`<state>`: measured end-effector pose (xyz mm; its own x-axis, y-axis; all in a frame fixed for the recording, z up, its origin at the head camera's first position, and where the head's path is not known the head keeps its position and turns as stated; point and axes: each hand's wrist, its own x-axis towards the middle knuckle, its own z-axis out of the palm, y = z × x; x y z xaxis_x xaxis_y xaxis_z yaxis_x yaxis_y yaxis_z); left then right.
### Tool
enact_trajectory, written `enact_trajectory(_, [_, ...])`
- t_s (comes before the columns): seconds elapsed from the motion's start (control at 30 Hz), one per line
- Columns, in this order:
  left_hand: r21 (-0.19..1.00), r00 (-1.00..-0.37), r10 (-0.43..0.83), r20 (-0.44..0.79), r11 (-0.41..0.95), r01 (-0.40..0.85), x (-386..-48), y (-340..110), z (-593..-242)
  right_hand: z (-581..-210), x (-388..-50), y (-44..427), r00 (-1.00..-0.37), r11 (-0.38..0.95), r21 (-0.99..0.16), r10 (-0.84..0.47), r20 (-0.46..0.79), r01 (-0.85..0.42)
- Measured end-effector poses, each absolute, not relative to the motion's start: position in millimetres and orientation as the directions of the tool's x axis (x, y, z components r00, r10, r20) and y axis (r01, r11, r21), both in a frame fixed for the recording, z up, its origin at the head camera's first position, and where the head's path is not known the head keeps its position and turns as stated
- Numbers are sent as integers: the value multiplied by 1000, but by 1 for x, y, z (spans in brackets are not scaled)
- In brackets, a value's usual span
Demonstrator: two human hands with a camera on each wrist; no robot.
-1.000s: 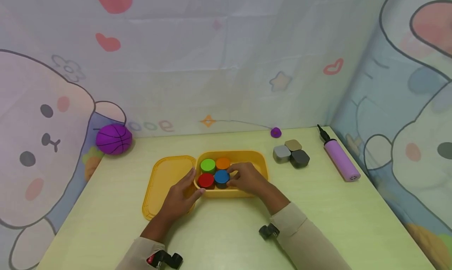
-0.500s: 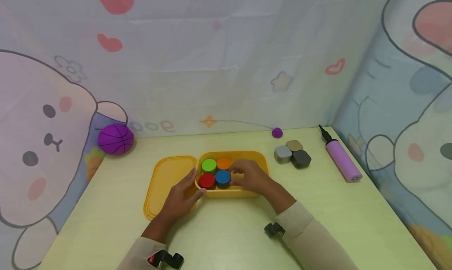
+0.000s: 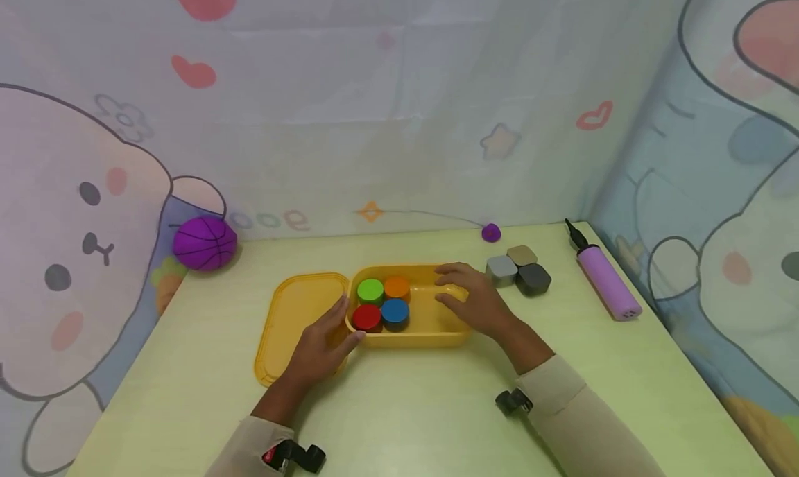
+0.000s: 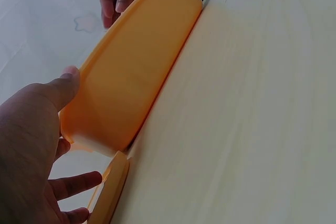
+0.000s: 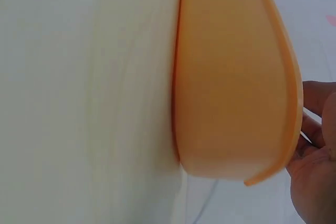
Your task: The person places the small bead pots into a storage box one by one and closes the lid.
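While the right grip (image 3: 477, 298) hovers over the yellow box (image 3: 418, 340), fingers parted around nothing, the blue disc (image 3: 395, 313) and orange disc (image 3: 397, 288) sit inside, left of those fingertips; the left grip (image 3: 317, 349), fingers spread, touches the box's left end.

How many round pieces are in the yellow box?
4, at left in the box: green piece back left, orange piece beside it; red piece front left, blue piece beside it. The right hand covers part of the right end, so more could be hidden.
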<state>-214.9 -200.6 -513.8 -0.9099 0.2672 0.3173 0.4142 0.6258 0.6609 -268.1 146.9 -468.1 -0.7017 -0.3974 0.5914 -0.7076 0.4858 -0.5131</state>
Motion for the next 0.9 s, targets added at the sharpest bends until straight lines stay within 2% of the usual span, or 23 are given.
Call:
enact_trajectory(0.2, [636, -905, 271, 328, 645, 423, -213, -199, -515, -470, -270, 169, -690, 505, -496, -337, 641, -707])
enact_trajectory(0.5, [645, -907, 270, 324, 638, 421, -213, -200, -515, -472, -267, 193, -737, 538, -543, -249, 628, -644])
enact_trajectory(0.7, [650, -907, 272, 322, 633, 421, -212, -200, -514, -474, -264, 211, -794, 531, -622, -180, 581, -576])
enact_trajectory(0.9, [648, -907, 276, 317, 636, 420, -214, -200, -513, -481, -263, 234, -862, 558, -694, -79, 501, -455])
